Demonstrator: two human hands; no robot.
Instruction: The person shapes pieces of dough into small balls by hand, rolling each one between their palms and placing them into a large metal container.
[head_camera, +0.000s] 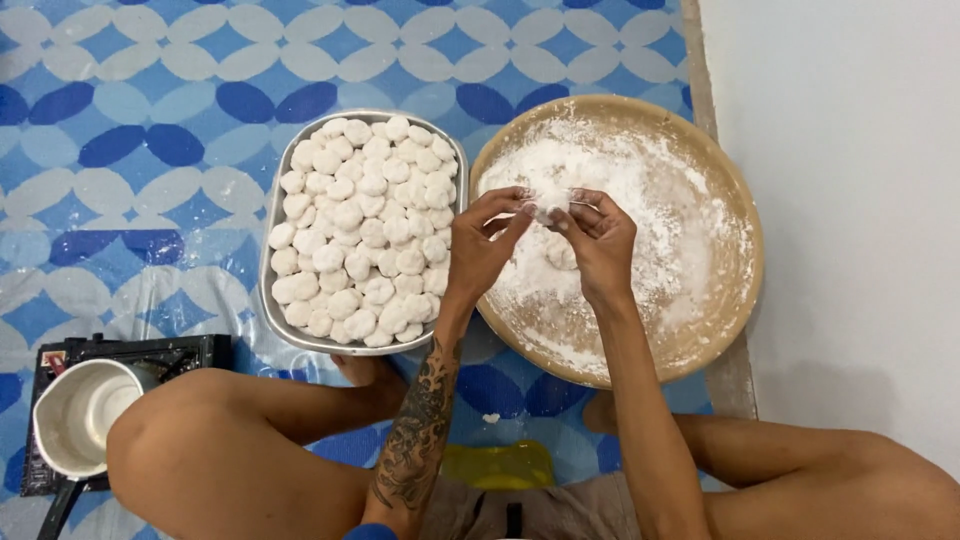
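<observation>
My left hand and my right hand meet over a round wooden tray dusted with white flour. Both pinch one small white dough piece between their fingertips, held just above the flour. A second dough lump lies in the flour below my right hand. To the left stands a rectangular metal tray packed with several round white dough balls. My left forearm bears a dark tattoo.
I sit on a blue and white patterned mat with my knees spread. A small pot sits on a black portable stove at lower left. A yellow object lies between my legs. White wall or floor on the right.
</observation>
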